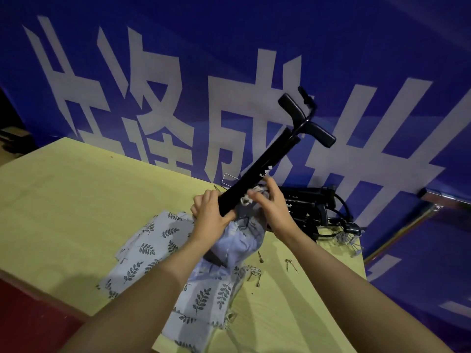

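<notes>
A black hand pump [265, 164] with a T-handle at its top stands tilted up to the right, its lower end inside a pale cloth drawstring bag [239, 240]. My left hand [210, 212] grips the pump's barrel at the mouth of the bag. My right hand [270, 202] pinches the bag's white drawstring and its gathered rim against the barrel. The pump's foot is hidden in the cloth.
Several leaf-printed cloth bags [163, 250] lie on the yellow table [76, 200]. More black pumps with hoses [321, 207] are piled at the back right. Small metal needles [290, 264] lie near the right edge. A blue banner with white characters [229, 59] hangs behind.
</notes>
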`<action>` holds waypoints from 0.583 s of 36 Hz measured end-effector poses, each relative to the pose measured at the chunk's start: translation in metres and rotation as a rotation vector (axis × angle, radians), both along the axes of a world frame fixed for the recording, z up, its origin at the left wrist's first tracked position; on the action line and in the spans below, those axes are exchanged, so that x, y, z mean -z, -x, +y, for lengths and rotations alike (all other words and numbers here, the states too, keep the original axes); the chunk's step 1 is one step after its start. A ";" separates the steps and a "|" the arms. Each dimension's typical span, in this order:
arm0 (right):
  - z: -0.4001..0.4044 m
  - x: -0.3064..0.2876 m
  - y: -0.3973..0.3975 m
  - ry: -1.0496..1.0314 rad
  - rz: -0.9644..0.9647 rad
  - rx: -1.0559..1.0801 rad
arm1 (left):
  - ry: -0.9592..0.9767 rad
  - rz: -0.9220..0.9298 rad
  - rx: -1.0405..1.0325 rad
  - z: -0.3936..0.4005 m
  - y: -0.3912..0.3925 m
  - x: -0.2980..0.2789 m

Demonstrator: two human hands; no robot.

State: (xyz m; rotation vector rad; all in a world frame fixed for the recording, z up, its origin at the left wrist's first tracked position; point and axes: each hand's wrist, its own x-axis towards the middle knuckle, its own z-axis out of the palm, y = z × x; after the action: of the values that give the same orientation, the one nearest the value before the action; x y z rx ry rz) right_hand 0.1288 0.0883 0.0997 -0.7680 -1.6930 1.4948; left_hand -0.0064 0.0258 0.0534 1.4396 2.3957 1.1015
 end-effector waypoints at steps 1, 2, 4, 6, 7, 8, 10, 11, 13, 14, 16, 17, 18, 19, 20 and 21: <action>0.001 -0.001 0.002 0.058 0.034 0.049 | 0.017 0.023 0.019 0.001 0.000 0.000; 0.003 -0.001 0.004 0.110 0.063 0.103 | 0.041 0.053 0.034 0.001 0.001 -0.001; 0.007 0.000 0.004 0.173 0.076 0.189 | 0.133 0.135 0.073 0.000 0.005 -0.004; 0.012 0.004 0.002 0.155 0.025 0.221 | 0.275 0.215 0.141 0.000 0.011 -0.006; 0.013 0.007 0.001 0.144 0.004 0.220 | 0.340 0.228 0.175 0.000 0.013 -0.008; 0.013 0.009 0.000 0.142 -0.010 0.217 | 0.400 0.221 0.206 0.000 0.015 -0.010; 0.011 0.013 -0.002 0.149 -0.007 0.215 | 0.507 0.199 0.266 -0.001 0.019 -0.016; 0.011 0.016 -0.002 0.157 0.003 0.217 | 0.554 0.207 0.296 -0.002 0.020 -0.019; 0.010 0.022 -0.003 0.156 -0.006 0.216 | 0.606 0.218 0.347 -0.003 0.022 -0.025; 0.009 0.024 -0.003 0.139 -0.030 0.220 | 0.597 0.196 0.366 -0.003 0.024 -0.027; 0.010 0.030 -0.001 0.083 -0.110 0.239 | 0.505 0.127 0.382 -0.001 0.026 -0.029; 0.011 0.034 -0.001 0.058 -0.151 0.247 | 0.447 0.112 0.375 0.000 0.026 -0.029; 0.013 0.038 0.001 0.032 -0.192 0.253 | 0.396 0.109 0.362 0.001 0.025 -0.029; 0.015 0.040 0.002 0.006 -0.238 0.262 | 0.353 0.104 0.355 0.002 0.025 -0.029; 0.015 0.039 0.003 -0.018 -0.283 0.273 | 0.318 0.093 0.360 0.004 0.023 -0.028; 0.015 0.038 0.005 -0.043 -0.322 0.283 | 0.289 0.082 0.377 0.005 0.020 -0.028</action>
State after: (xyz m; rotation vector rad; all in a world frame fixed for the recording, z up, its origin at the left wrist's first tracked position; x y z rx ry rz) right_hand 0.1243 0.1028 0.0621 -1.2214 -1.7507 1.1829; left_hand -0.0263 0.0310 0.0810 1.7543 2.0968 0.5940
